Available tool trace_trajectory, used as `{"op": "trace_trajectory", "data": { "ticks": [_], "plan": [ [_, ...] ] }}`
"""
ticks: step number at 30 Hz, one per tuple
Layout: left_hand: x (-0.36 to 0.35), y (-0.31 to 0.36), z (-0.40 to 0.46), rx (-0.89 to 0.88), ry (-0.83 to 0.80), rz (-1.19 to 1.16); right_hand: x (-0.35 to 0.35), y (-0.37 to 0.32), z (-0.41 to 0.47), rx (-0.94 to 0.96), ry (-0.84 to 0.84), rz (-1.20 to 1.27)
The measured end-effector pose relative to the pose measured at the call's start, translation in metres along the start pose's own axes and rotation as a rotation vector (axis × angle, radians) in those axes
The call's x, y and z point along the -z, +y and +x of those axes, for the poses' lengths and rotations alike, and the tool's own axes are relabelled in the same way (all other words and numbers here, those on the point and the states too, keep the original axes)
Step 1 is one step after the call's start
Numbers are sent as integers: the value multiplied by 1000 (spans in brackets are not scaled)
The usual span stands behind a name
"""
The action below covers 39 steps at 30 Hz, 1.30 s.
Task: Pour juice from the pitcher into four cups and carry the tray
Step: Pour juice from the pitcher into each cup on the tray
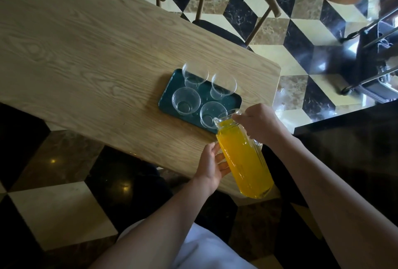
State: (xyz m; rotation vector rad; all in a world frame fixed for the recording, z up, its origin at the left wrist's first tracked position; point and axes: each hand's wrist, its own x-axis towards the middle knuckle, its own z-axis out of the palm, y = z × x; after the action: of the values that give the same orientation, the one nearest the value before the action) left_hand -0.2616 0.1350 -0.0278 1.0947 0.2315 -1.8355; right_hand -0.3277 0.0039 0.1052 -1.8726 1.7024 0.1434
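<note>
A clear ribbed glass pitcher (244, 156) full of orange juice is tilted, its spout over the nearest cup (210, 116). My right hand (257, 123) grips the pitcher at its handle near the rim. My left hand (213, 164) supports the pitcher's body from the left side. A dark green rectangular tray (165, 94) lies on the wooden table (86, 53) and carries several clear plastic cups; the near-left cup (186, 101) and two far cups (195, 76) (224, 85) look empty. No juice stream is visible.
Wooden chairs (234, 4) stand at the table's far side. The table's rounded end (276, 68) lies just right of the tray. A dark wheeled cart (370, 57) is on the checkered floor to the right. A dark counter (344, 131) sits near my right arm.
</note>
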Motion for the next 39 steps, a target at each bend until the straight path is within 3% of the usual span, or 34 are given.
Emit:
{"op": "trace_trajectory", "data": {
  "ticks": [39],
  "plan": [
    [-14,2,-22,14,-41,-71,12,-21,8,-60,-118,-87]
  ]
}}
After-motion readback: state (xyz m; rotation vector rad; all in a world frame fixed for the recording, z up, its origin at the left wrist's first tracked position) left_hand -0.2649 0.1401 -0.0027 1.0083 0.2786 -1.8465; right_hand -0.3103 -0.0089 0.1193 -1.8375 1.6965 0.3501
